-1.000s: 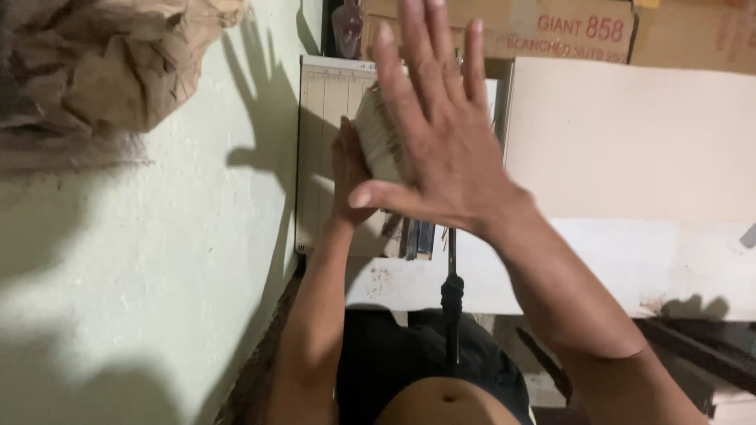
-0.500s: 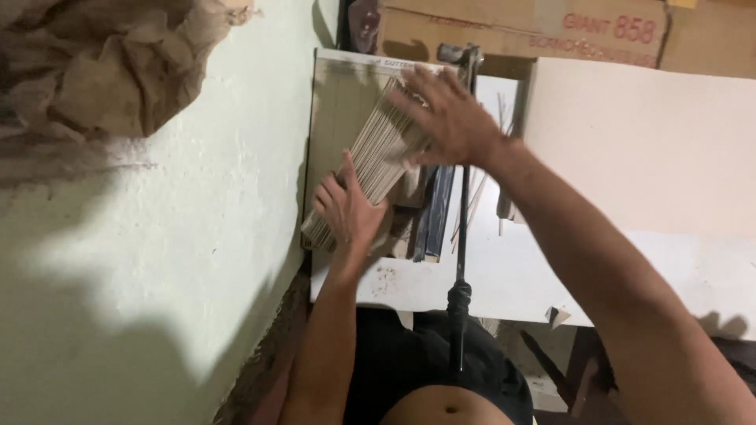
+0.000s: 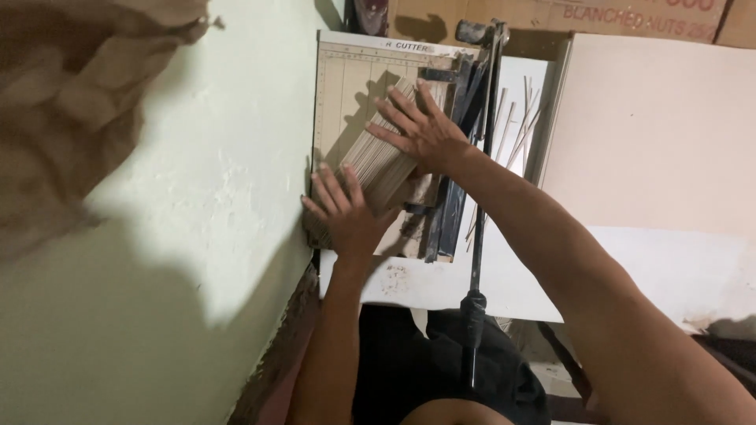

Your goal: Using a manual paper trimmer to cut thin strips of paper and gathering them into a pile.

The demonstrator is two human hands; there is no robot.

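Observation:
A thick stack of tan cardboard sheets (image 3: pixel 376 161) lies slanted on the pale bed of a paper cutter (image 3: pixel 344 83). My left hand (image 3: pixel 346 216) presses flat on the stack's near end, fingers spread. My right hand (image 3: pixel 421 130) rests on the stack's far end, fingers apart, beside the cutter's dark blade bar (image 3: pixel 457 149). The cutter's long black lever arm (image 3: pixel 478 205) runs toward me, its handle (image 3: pixel 471 327) over my lap.
A pale green wall (image 3: pixel 197 197) stands close on the left, with crumpled brown paper (image 3: pixel 71 102) at the upper left. A large beige board (image 3: pixel 654 134) lies right of the cutter. Thin cut strips (image 3: pixel 516 118) lie beside the blade. Cardboard boxes (image 3: pixel 630 16) stand behind.
Both hands have brought the stack down from in front of the camera onto the cutter bed, and now lie flatter on it.

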